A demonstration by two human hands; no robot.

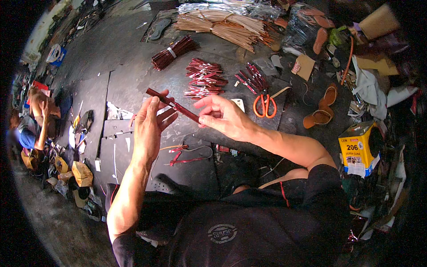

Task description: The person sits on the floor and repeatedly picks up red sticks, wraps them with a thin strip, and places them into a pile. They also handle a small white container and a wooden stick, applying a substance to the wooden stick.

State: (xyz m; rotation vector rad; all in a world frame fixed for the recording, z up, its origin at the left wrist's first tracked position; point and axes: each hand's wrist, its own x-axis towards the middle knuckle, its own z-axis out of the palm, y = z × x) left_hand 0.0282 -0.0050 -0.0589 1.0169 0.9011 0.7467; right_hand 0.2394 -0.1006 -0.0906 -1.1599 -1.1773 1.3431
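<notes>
A dark red strap (186, 112) stretches at a slant between my two hands, above the dark work surface. My left hand (149, 116) pinches it near its upper left end, thumb against fingers. The lower right end sits between the thumb and fingers of my right hand (227, 119). Just beyond my hands lies a layered pile of dark red straps (205, 80), with pale glints on it. To its right are more red straps (252, 80) in a loose fan, touching scissors with orange handles (265, 107).
A tied bundle of dark red strips (173, 52) and a large bundle of tan strips (218, 26) lie farther off. Brown sandals (321, 115) and a yellow box (356, 147) are at right. Another person (39, 111) sits at far left near scattered tools.
</notes>
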